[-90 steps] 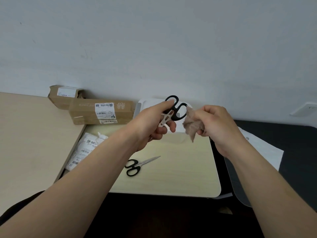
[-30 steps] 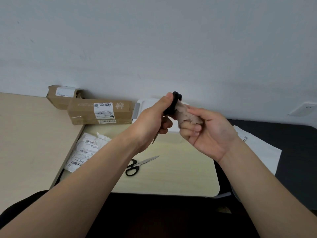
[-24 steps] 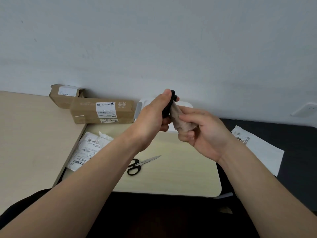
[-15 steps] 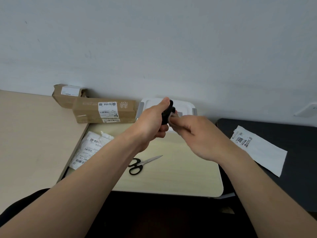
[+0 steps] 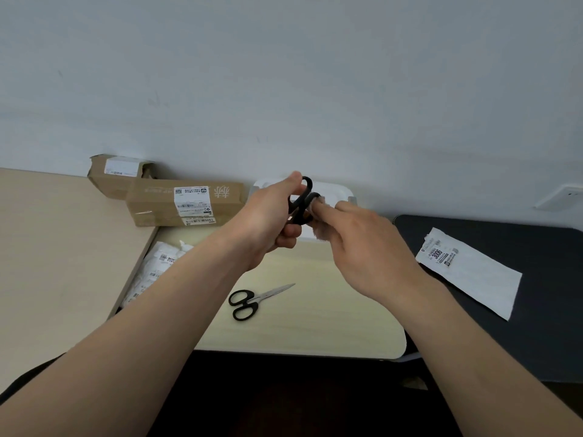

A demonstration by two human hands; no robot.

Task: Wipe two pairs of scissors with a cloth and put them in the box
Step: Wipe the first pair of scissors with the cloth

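My left hand (image 5: 271, 219) grips a pair of black-handled scissors (image 5: 303, 200) in the air, handles up; its blades are hidden behind the hand. My right hand (image 5: 362, 247) holds a small brownish cloth (image 5: 318, 230) pressed against the handles. A second pair of black-handled scissors (image 5: 252, 301) lies flat on the small light wooden table (image 5: 331, 316), blades pointing right. The white box (image 5: 334, 192) stands at the table's far edge against the wall, mostly behind my hands.
Two brown cardboard boxes (image 5: 186, 201) stand at the back left. White labelled packets (image 5: 154, 269) lie in the gap beside the larger table (image 5: 56, 247). A white labelled bag (image 5: 467, 271) lies on the black surface at the right.
My right hand has turned palm down and slid the cloth over the scissor handles. My left hand has kept hold of the scissors and turned them. The second pair has not moved.
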